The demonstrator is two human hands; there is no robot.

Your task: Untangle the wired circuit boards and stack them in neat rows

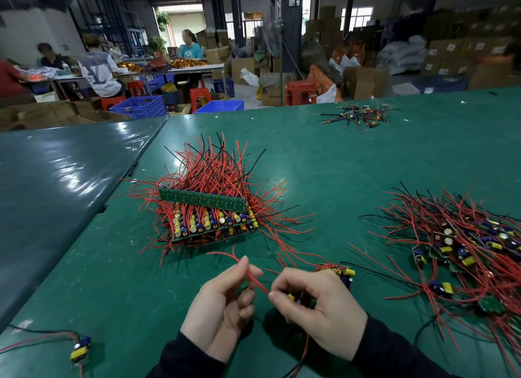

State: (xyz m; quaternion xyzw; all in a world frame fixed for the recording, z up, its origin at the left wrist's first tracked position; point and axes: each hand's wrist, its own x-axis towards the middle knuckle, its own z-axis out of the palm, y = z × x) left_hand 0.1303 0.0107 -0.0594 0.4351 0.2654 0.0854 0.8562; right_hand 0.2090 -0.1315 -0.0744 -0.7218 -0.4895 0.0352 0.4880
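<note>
Left hand (222, 307) pinches red wire (255, 281), running up-left; right hand (318, 307) grips board (342, 276).

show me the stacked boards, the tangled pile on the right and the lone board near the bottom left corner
stacked boards (208, 222), head view, on the capacitors along the stack's front row
tangled pile (462, 236), head view, on the red wires at the pile's middle
lone board (81, 348), head view, on its yellow component
</note>
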